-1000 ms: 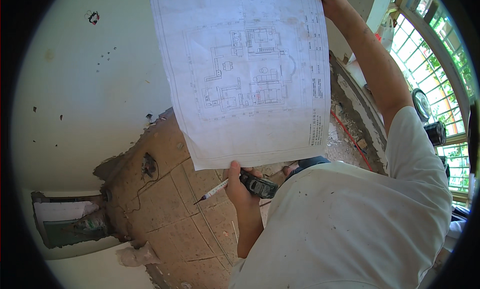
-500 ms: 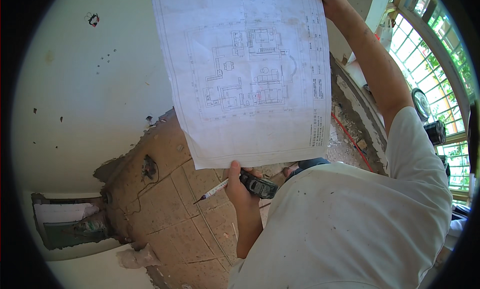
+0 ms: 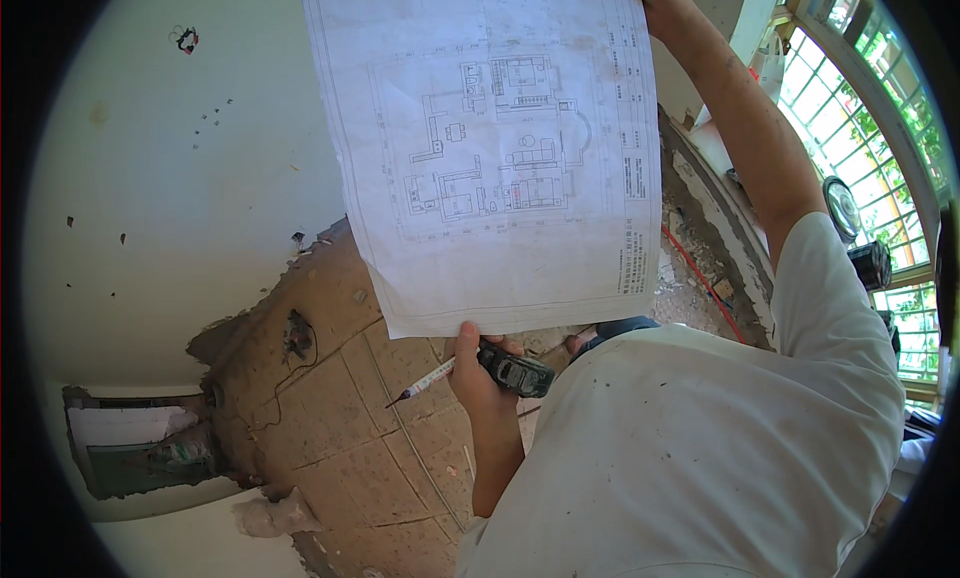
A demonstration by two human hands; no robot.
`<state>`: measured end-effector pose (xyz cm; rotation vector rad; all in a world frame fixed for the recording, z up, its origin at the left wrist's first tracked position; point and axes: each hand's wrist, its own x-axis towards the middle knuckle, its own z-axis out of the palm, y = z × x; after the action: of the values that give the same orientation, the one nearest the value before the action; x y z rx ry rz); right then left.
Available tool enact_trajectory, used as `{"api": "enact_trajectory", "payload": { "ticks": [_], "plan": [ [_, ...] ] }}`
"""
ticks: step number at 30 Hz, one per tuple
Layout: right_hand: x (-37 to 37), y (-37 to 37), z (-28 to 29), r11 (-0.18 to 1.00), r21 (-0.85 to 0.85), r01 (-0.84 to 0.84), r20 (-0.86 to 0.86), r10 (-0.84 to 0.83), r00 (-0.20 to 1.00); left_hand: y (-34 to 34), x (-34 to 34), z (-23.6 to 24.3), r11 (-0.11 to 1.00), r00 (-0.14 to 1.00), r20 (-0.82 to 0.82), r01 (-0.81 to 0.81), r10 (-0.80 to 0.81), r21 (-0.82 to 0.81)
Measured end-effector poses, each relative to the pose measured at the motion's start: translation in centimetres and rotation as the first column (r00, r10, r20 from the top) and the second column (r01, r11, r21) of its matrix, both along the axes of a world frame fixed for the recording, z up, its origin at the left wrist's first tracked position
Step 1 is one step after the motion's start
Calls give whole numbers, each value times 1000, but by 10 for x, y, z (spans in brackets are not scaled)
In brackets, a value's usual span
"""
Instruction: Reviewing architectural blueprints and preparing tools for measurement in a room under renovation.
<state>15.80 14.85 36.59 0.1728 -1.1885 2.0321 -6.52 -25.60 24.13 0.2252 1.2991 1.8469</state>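
A large white paper sheet with a printed floor plan (image 3: 500, 263) is held up in front of me. My right hand (image 3: 662, 6), at the top, is closed on the sheet's upper right edge; its fingertips are partly hidden or cut off. Below the sheet, my left hand (image 3: 482, 386) is closed round a black handheld device (image 3: 517, 371) whose exact kind I cannot make out. A white marker pen (image 3: 428, 380) with a dark tip sticks out leftward from the same hand. The left thumb lies at the sheet's lower edge.
A rough brown floor (image 3: 350, 428) has grooves and a thin pipe along it. A loose dark cable (image 3: 300, 363) lies near the left wall (image 3: 200, 228), where wires poke out. To the right are a red line (image 3: 705, 283), rubble and a barred window (image 3: 850, 118).
The sheet has shifted very slightly to the left, and the left hand with the device and marker has moved slightly with it. The grips are the same.
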Motion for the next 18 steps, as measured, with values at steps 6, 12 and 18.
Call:
{"api": "enact_trajectory", "payload": {
  "ticks": [6,12,18],
  "plan": [
    [-9,-17,6,854,-46,518,273,-488,829,0,1,1,1000,1000,-20,-3,4,12],
    [-5,-17,3,896,52,441,207,-442,873,1,2,5,1000,1000,22,-15,15,-3],
    [-9,-19,0,895,66,440,153,-445,882,-2,-1,-2,1000,1000,22,-15,15,12]
  ]
}}
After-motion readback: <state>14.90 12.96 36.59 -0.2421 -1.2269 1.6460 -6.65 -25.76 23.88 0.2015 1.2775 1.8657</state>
